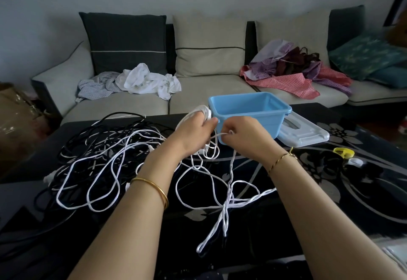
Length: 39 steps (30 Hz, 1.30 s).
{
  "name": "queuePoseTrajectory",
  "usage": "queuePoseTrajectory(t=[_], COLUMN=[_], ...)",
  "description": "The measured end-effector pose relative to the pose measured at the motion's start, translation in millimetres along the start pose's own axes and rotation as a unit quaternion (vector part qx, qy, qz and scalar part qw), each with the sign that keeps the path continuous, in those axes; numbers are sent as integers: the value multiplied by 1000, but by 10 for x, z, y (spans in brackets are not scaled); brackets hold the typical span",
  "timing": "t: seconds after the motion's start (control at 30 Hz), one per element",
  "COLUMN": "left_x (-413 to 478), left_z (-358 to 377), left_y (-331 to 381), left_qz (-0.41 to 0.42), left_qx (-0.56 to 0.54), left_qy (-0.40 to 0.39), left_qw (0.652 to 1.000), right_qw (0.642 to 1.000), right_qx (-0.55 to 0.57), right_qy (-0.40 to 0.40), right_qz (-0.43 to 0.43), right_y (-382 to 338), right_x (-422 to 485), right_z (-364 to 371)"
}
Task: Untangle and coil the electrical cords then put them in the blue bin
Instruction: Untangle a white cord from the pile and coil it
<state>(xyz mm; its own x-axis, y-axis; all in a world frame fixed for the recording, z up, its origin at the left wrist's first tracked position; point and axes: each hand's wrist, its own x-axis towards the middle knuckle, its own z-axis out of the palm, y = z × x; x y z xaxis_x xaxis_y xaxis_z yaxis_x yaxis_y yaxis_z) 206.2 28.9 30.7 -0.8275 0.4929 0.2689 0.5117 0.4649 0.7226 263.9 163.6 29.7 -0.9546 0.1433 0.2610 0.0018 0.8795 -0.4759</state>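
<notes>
Far left of the blue bin, on the dark flowered bench: loose heap of thin black cords, crossing and knotted through one another. Over and through that heap, nearer the bin: long white cord, round and smooth, lying in wide open loops, tangled, with a twisted doubled tail trailing toward the bench's near edge. Just left of the bin: left hand, raised off the bench, fingers curled round a small coil of white cord, wound in several tight turns, just beside the bin's left corner. In front of the bin's near wall: right hand, fingers bent and pinching a single white strand, stretched across to the left hand and hanging down into the loops below. Bin upright, light blue plastic, open-topped. Right of the bin, against its base: flat white lid.
</notes>
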Motion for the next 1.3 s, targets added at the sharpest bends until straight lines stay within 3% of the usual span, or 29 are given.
queuePoseTrajectory(t=[0.07, 0.13, 0.2, 0.3, 0.4, 0.47, 0.57, 0.63, 0.73, 0.83, 0.93, 1.03, 1.17, 1.2, 1.3], left_x=[-31, -79, -99, -105, -75, -77, -91, -90, -84, -84, -70, -56, -39, -35, -19], left_z=[-21, -36, -35, -87, -134, -157, -207, -261, -299, -262, -236, -230, -220, -219, -215], left_y=[17, 38, 22, -50, -107, -85, -5, 64, 102, 72, 57, 75, 65, 48, -40], left_qz=[-31, -36, -18, -27, -66, -105, -122, -124, -134, -156, -179, -178, -180, -182, -188], left_qx=[-43, 24, 127, 129, 24, -54, -153, -209, -187, -169, -184, -201, -178, -164, -118], left_qy=[-79, -129, -132, -107, -82, -72, -62, -50, -28, -31, -27, -8, 25, 35, 40], left_qw=[996, 991, 983, 985, 994, 990, 979, 969, 973, 973, 966, 963, 967, 969, 974], right_qw=[1000, 999, 996, 977, 910, 887, 877, 903, 968, 985, 967, 929, 848, 847, 924], right_qx=[12, 38, 76, 185, 359, 387, 371, 288, 124, 137, 249, 365, 521, 517, 351], right_qy=[28, 38, 42, 97, 147, 153, 127, 111, 43, -1, 17, -1, 0, 19, 123], right_qz=[7, 5, 9, 49, 146, 200, 278, 299, 216, 101, 40, 53, 102, 124, 86], right_y=[51, 85, 118, 225, 392, 517, 714, 813, 728, 464, 172, -12, -151, -149, -65], right_x=[-15, -39, -63, -42, 9, 32, 24, 23, 16, 42, 20, -4, -2, 12, 53], right_z=[-44, -102, -155, -179, -135, -39, 191, 306, 281, 176, 115, 131, 227, 229, 177])
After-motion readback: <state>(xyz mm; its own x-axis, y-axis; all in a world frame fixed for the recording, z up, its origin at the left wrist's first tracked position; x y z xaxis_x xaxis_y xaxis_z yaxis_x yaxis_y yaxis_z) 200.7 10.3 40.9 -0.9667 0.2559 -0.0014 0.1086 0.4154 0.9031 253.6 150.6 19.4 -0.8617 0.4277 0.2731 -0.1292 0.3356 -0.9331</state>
